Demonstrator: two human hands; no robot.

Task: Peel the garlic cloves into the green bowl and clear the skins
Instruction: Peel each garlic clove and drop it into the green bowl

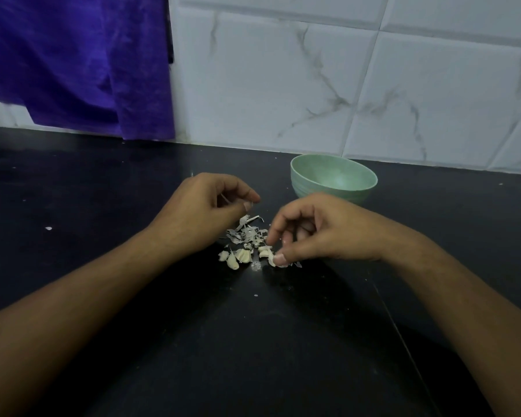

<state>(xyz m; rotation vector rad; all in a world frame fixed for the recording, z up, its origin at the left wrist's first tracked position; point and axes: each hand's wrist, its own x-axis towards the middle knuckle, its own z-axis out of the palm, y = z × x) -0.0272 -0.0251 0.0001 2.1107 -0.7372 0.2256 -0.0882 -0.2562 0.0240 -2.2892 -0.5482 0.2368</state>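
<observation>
A pale green bowl [302,188] stands on the black counter [193,341], just behind my right hand. In front of it lies a small heap of papery garlic skins [247,233], with several garlic cloves [238,258] at its near edge. My left hand [205,209] hovers left of the heap, fingers curled, pinching a thin sliver of skin. My right hand [313,233] is at the heap's right side, thumb and forefinger curled round a clove that lies on the counter. What is inside the bowl cannot be made out.
A purple cloth [73,61] hangs at the back left over the counter's edge. A white marbled tile wall [358,85] runs behind the bowl. Tiny white scraps [48,228] dot the counter at left.
</observation>
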